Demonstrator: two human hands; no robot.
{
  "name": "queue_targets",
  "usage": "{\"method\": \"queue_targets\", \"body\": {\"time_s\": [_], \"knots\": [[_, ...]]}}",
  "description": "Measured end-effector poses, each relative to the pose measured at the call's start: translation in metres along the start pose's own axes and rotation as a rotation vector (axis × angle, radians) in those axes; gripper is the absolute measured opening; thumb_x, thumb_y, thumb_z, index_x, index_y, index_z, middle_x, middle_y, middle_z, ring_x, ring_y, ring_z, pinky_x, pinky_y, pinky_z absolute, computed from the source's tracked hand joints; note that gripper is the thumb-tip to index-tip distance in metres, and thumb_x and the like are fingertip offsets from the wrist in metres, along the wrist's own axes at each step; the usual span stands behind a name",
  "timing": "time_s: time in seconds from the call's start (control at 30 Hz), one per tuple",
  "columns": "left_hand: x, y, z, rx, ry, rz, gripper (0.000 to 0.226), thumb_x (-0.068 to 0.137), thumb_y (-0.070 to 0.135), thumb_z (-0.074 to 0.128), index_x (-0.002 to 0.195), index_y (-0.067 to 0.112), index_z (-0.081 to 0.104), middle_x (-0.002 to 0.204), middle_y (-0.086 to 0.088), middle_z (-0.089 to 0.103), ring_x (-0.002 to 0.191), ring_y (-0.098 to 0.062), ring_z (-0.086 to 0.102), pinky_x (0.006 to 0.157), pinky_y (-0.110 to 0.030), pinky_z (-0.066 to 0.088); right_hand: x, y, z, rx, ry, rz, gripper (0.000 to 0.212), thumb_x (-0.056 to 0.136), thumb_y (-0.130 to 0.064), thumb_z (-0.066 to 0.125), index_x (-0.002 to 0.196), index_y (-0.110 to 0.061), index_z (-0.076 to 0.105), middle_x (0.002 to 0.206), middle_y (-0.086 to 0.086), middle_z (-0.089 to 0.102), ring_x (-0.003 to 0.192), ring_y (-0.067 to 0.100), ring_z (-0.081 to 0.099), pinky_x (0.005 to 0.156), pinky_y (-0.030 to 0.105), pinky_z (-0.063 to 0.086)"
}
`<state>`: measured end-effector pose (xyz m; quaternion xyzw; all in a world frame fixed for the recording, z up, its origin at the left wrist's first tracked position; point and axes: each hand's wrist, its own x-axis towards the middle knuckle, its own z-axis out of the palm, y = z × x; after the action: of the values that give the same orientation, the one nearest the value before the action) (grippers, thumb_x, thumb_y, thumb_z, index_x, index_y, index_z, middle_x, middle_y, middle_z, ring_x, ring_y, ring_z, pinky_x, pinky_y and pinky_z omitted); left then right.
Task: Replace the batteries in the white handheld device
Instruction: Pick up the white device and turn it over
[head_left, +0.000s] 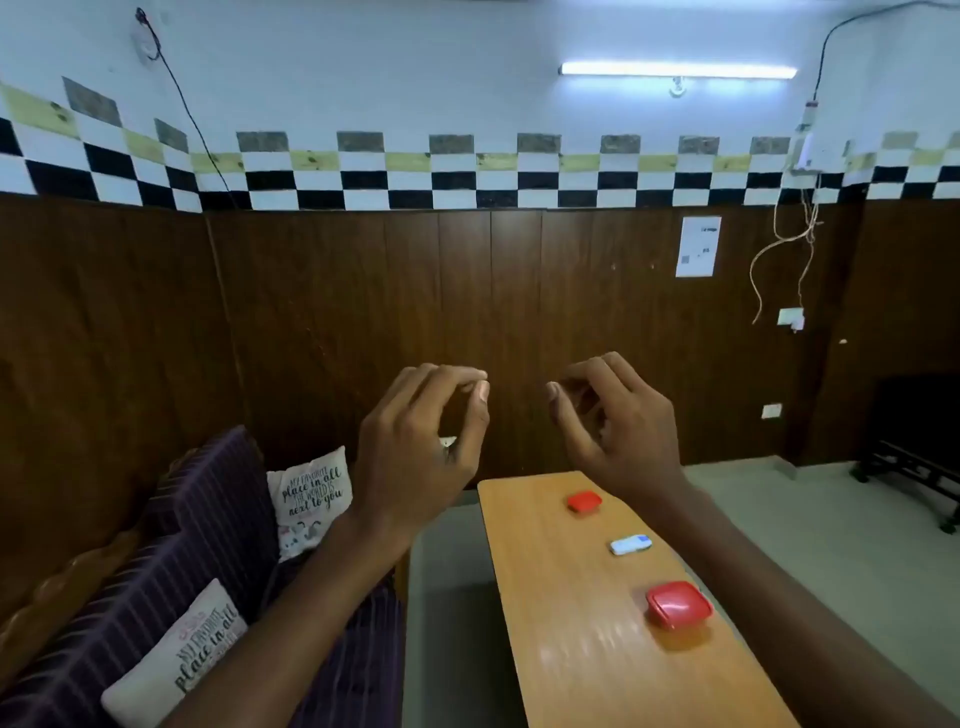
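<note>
The white handheld device (630, 544), with a blue patch at one end, lies flat on the wooden table (561, 613), between two red lidded containers. My left hand (421, 441) and my right hand (610, 421) are raised in the air above and beyond the table's far end. On each hand the fingertips are pinched together against the thumb, and nothing shows between them. Neither hand touches the device. No batteries are visible.
A small red container (584, 502) sits near the table's far end and a larger red one (678, 604) nearer me. A dark striped sofa (208, 545) with two printed cushions (310, 499) stands to the left. Wood-panelled wall lies ahead, a dark stand (914, 457) at right.
</note>
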<state>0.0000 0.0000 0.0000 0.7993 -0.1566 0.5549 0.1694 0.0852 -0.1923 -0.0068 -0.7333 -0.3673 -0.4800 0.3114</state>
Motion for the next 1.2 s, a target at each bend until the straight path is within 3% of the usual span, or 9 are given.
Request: {"method": "queue_targets", "body": {"time_s": [0.23, 0.4, 0.63, 0.7, 0.87, 1.07, 1.2], "knots": [[-0.041, -0.052, 0.066, -0.17, -0.17, -0.237, 0.025, 0.099, 0.037, 0.053, 0.1, 0.02, 0.071, 0.089, 0.007, 0.069, 0.079, -0.007, 0.065, 0.057, -0.034, 0.054, -0.047, 0.037, 0.053, 0.192, -0.16, 0.272, 0.017, 0.094, -0.036, 0.063, 0.09, -0.021, 0.068, 0.078, -0.016, 0.062, 0.068, 0.006, 0.061, 0.053, 0.012, 0.045], [-0.074, -0.104, 0.143, -0.248, -0.323, -0.356, 0.02, 0.098, 0.038, 0.058, 0.097, 0.022, 0.07, 0.086, 0.012, 0.069, 0.077, -0.001, 0.064, 0.056, -0.012, 0.046, -0.086, 0.094, 0.108, 0.262, -0.223, 0.414, 0.019, 0.093, -0.033, 0.065, 0.085, -0.016, 0.069, 0.073, -0.01, 0.065, 0.068, 0.01, 0.062, 0.051, 0.016, 0.047], [-0.099, -0.171, 0.251, -0.286, -0.444, -0.497, 0.031, 0.093, 0.048, 0.053, 0.095, 0.024, 0.071, 0.088, 0.012, 0.071, 0.081, -0.002, 0.067, 0.058, -0.027, 0.058, -0.124, 0.184, 0.194, 0.289, -0.303, 0.637, 0.016, 0.095, -0.029, 0.068, 0.082, -0.019, 0.067, 0.07, -0.013, 0.065, 0.062, 0.014, 0.064, 0.05, 0.026, 0.047], [-0.1, -0.19, 0.282, -0.317, -0.474, -0.533, 0.029, 0.093, 0.047, 0.055, 0.094, 0.023, 0.071, 0.086, 0.012, 0.071, 0.08, -0.002, 0.066, 0.057, -0.027, 0.057, -0.129, 0.212, 0.218, 0.261, -0.328, 0.68, 0.016, 0.094, -0.029, 0.069, 0.079, -0.023, 0.065, 0.067, -0.014, 0.063, 0.061, 0.013, 0.063, 0.051, 0.025, 0.045], [-0.109, -0.238, 0.352, -0.38, -0.62, -0.65, 0.016, 0.094, 0.04, 0.062, 0.09, 0.028, 0.071, 0.081, 0.015, 0.071, 0.08, -0.002, 0.066, 0.062, -0.022, 0.053, -0.147, 0.263, 0.271, 0.192, -0.388, 0.84, 0.021, 0.092, -0.038, 0.066, 0.075, -0.026, 0.062, 0.062, -0.008, 0.061, 0.057, 0.012, 0.058, 0.055, 0.04, 0.05], [-0.12, -0.315, 0.448, -0.52, -0.823, -0.732, 0.017, 0.094, 0.042, 0.063, 0.092, 0.027, 0.072, 0.08, 0.01, 0.074, 0.079, -0.003, 0.067, 0.063, -0.024, 0.053, -0.171, 0.326, 0.341, 0.046, -0.442, 1.026, 0.032, 0.089, -0.056, 0.057, 0.077, -0.027, 0.064, 0.065, -0.009, 0.064, 0.06, 0.011, 0.062, 0.06, 0.042, 0.053], [-0.111, -0.372, 0.506, -0.619, -0.95, -0.671, 0.015, 0.094, 0.037, 0.065, 0.093, 0.025, 0.072, 0.081, 0.01, 0.073, 0.082, 0.001, 0.065, 0.062, -0.01, 0.045, -0.173, 0.357, 0.39, -0.051, -0.388, 1.185, 0.032, 0.088, -0.058, 0.056, 0.079, -0.029, 0.065, 0.064, -0.011, 0.064, 0.062, 0.01, 0.065, 0.061, 0.042, 0.055]]}}
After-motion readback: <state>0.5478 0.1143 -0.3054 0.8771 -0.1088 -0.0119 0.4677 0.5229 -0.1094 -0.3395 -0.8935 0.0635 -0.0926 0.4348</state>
